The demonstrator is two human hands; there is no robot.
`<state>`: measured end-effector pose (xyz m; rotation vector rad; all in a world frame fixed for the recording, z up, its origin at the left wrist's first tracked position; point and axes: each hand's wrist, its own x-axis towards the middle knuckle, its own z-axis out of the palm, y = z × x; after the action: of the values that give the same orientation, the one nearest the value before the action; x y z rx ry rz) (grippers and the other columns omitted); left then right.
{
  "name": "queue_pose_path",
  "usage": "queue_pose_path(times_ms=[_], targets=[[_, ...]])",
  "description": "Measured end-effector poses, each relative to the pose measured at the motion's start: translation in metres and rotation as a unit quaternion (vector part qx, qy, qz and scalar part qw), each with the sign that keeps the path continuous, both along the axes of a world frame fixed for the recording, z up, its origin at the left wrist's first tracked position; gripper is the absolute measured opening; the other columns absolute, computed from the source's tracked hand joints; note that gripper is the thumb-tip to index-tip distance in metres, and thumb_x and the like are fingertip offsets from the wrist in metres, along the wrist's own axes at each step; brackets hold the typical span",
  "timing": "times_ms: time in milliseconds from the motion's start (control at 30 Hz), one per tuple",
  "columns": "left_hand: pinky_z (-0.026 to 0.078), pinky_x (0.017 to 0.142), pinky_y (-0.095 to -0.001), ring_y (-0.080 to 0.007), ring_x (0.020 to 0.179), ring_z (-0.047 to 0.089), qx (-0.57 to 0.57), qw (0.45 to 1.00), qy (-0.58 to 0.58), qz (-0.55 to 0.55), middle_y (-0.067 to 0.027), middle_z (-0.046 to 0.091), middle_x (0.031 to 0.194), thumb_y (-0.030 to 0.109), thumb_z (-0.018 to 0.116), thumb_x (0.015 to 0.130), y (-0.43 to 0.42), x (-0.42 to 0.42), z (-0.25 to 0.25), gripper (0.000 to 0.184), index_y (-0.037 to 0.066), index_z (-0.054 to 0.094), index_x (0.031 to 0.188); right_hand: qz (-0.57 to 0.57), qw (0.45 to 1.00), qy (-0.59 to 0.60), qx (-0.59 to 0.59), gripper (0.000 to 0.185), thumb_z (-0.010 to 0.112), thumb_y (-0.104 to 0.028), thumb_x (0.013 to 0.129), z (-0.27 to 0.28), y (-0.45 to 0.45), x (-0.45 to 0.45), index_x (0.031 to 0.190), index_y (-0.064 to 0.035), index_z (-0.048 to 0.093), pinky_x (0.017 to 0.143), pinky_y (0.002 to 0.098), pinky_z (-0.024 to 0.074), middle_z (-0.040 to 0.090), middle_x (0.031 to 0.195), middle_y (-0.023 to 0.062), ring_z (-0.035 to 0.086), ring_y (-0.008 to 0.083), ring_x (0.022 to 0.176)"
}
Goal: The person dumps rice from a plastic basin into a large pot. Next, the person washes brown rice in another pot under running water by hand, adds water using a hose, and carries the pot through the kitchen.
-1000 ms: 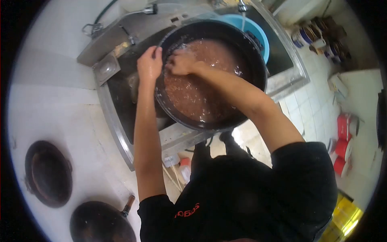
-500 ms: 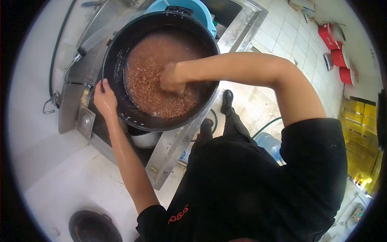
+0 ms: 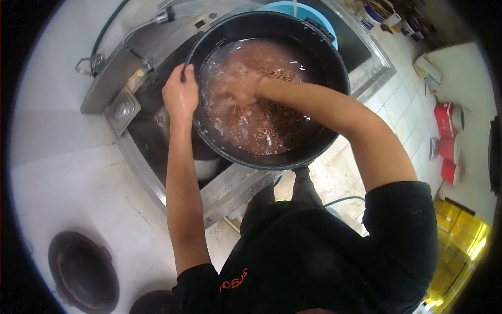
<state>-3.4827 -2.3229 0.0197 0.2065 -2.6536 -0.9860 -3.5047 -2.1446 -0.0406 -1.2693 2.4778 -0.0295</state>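
Note:
A large black pot (image 3: 334, 68) rests over the metal sink, holding cloudy water and reddish-brown grains (image 3: 264, 125) that look like rice. My left hand (image 3: 181, 97) grips the pot's left rim, thumb over the edge. Inside the pot, my right hand (image 3: 238, 88) is in the water among the grains, toward the upper left. Motion and murky water blur its fingers, so their shape cannot be made out. Ripples and splashes surround it.
Behind the pot sits a light-blue basin (image 3: 323, 20). A pale metal vessel (image 3: 206, 168) lies lower in the sink, partly hidden. The sink's steel edge (image 3: 230, 196) runs along my front. A dark round pan-like object (image 3: 83, 272) is at lower left; red containers (image 3: 447, 120) stand far right.
My right hand has moved to the upper left within the pot, and the water is more churned. The view has shifted, so the pot appears farther right. My left hand keeps hold of the rim.

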Motion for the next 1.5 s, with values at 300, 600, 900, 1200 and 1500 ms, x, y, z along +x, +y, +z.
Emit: queue_pose_path(times_ms=[300, 600, 900, 1200, 1500], targets=[[0.049, 0.082, -0.0416, -0.0391, 0.093, 0.064, 0.023, 1.000, -0.001, 0.014, -0.0213, 0.067, 0.096, 0.035, 0.057, 0.090, 0.000, 0.002, 0.003, 0.036, 0.006, 0.066, 0.108, -0.325, 0.935, -0.117, 0.073, 0.085, 0.033, -0.064, 0.093, 0.004, 0.098, 0.023, 0.152, -0.0129, 0.001, 0.113, 0.0584, 0.0149, -0.004, 0.155, 0.0272, 0.004, 0.0490, 0.141], [0.049, 0.081, -0.0407, -0.0378, 0.091, 0.065, 0.044, 0.999, 0.001, 0.010, -0.0195, 0.068, 0.096, 0.035, 0.058, 0.090, 0.002, 0.002, 0.004, 0.034, 0.007, 0.066, 0.107, -0.181, 0.927, -0.328, -0.016, 0.065, 0.044, -0.044, 0.095, 0.079, 0.046, 0.122, 0.143, -0.0024, 0.030, 0.106, 0.0461, 0.0343, 0.042, 0.135, 0.0297, 0.043, 0.0437, 0.125], [0.049, 0.081, -0.0399, -0.0370, 0.093, 0.065, 0.058, 0.998, 0.000, 0.009, -0.0198, 0.067, 0.097, 0.035, 0.058, 0.090, 0.000, 0.002, 0.001, 0.035, 0.006, 0.066, 0.108, -0.023, 0.824, -0.546, 0.152, 0.048, 0.040, -0.010, 0.088, 0.027, 0.032, 0.083, 0.135, -0.0057, 0.047, 0.082, 0.0414, 0.0540, 0.064, 0.115, 0.0189, 0.065, 0.0355, 0.100], [0.049, 0.080, -0.0399, -0.0375, 0.092, 0.065, 0.077, 0.997, 0.000, 0.012, -0.0194, 0.068, 0.096, 0.035, 0.058, 0.089, 0.000, 0.003, 0.002, 0.035, 0.005, 0.066, 0.106, -0.343, 0.844, -0.391, -0.129, 0.044, 0.052, -0.031, 0.094, 0.018, 0.075, -0.057, 0.129, -0.0038, 0.052, 0.069, 0.0351, 0.0567, 0.065, 0.111, 0.0205, 0.070, 0.0258, 0.083], [0.049, 0.080, -0.0394, -0.0378, 0.091, 0.065, 0.072, 0.997, -0.014, 0.023, -0.0201, 0.067, 0.095, 0.035, 0.058, 0.090, 0.001, 0.003, 0.006, 0.035, 0.005, 0.067, 0.106, -0.026, 0.992, 0.085, -0.092, 0.071, 0.038, -0.065, 0.090, 0.018, 0.001, 0.038, 0.139, -0.0154, 0.044, 0.112, 0.0605, 0.0170, 0.022, 0.154, 0.0171, 0.014, 0.0364, 0.144]])
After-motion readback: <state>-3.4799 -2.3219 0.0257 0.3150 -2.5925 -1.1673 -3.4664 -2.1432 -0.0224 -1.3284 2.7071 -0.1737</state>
